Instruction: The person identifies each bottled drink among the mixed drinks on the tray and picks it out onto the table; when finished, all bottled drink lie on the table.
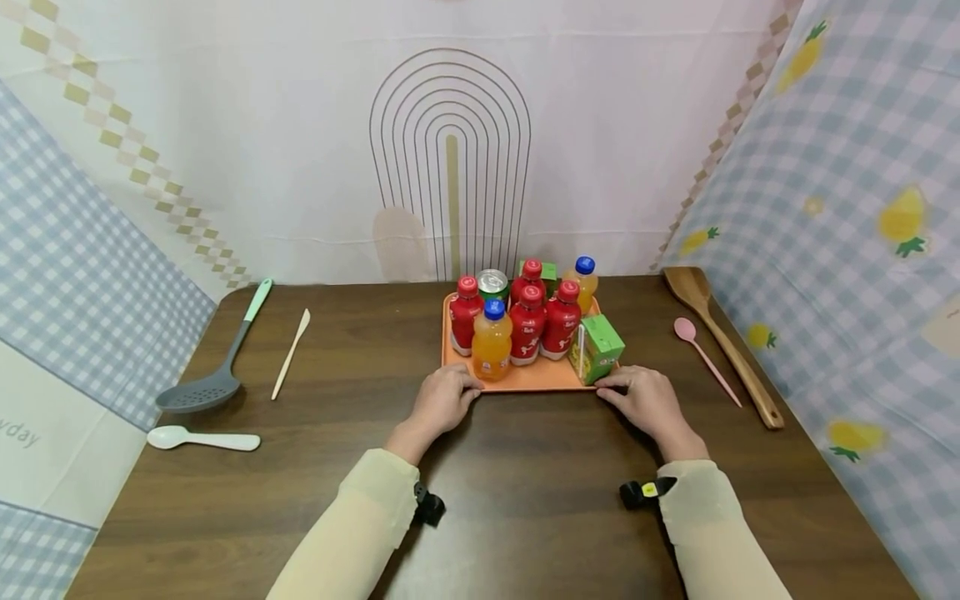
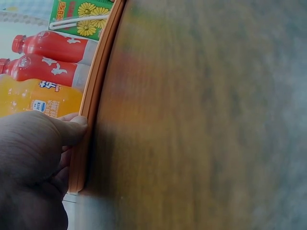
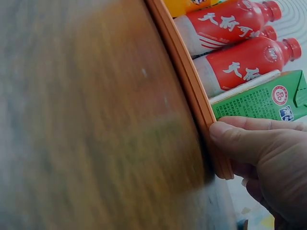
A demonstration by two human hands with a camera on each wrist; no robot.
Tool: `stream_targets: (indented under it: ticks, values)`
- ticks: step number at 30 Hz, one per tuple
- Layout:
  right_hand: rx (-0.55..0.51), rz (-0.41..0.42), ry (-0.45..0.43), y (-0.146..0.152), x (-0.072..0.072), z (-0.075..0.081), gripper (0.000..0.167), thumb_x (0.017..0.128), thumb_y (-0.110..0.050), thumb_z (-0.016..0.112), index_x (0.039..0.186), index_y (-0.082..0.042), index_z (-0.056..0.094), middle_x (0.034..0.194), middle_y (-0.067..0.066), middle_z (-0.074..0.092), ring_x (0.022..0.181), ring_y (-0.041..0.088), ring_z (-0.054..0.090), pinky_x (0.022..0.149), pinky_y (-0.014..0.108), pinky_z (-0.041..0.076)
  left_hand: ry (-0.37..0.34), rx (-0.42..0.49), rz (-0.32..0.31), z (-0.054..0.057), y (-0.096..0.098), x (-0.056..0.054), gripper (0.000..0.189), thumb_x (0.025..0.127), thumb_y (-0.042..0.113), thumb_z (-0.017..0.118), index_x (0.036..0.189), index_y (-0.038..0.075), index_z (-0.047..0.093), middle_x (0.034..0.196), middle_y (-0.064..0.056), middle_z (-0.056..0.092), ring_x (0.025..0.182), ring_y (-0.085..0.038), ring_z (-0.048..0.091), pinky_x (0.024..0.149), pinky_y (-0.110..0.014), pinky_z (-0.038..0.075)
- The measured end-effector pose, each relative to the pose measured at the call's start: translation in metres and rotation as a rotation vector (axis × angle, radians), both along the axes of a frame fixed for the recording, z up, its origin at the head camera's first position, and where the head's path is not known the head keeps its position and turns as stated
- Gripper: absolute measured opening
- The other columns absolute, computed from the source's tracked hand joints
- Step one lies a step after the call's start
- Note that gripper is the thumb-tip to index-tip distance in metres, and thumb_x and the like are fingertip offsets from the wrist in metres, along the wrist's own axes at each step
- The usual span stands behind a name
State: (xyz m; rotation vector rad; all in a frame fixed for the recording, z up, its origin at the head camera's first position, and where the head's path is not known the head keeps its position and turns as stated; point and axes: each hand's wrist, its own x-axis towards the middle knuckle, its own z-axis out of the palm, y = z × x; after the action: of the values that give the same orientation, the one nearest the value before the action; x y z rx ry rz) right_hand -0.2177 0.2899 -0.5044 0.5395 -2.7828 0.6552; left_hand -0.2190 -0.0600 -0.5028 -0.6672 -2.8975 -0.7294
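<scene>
An orange tray [image 1: 536, 379] rests on the wooden table, loaded with drinks. My left hand [image 1: 442, 400] pinches its near left corner, the thumb [image 2: 76, 125] on the rim. At the near right corner my right hand [image 1: 648, 400] grips the rim between thumb and fingers, beside a green drink carton [image 1: 597, 348] with a straw. Several red bottles [image 1: 527, 327] stand upright on the tray. An orange-drink bottle [image 1: 492, 343] with a blue cap is at the front left, and another orange-drink bottle [image 1: 584, 287] at the back right. Behind are a can [image 1: 492, 283] and a partly hidden green carton [image 1: 550, 272].
Left on the table lie a grey slotted skimmer [image 1: 202, 392], a cream knife [image 1: 291, 354] and a white spoon [image 1: 213, 439]. A wooden spatula [image 1: 720, 333] and a pink spoon [image 1: 705, 358] lie at the right. Patterned cloth [image 1: 300, 125] hangs behind and at the sides.
</scene>
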Motion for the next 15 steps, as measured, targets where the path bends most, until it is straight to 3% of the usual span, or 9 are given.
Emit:
stream_targets:
  ticks: [15]
  values:
    - [0.123, 0.005, -0.088, -0.0019, -0.0074, 0.0091, 0.008, 0.082, -0.03, 0.077, 0.082, -0.022, 0.079, 0.083, -0.006, 0.072, 0.078, 0.021, 0.066, 0.071, 0.046, 0.05, -0.007, -0.007, -0.001, 0.0048, 0.0012, 0.0053, 0.01, 0.088, 0.017, 0.071, 0.095, 0.015, 0.077, 0.084, 0.004, 0.061, 0.08, -0.016, 0.056, 0.078, -0.032, 0.05]
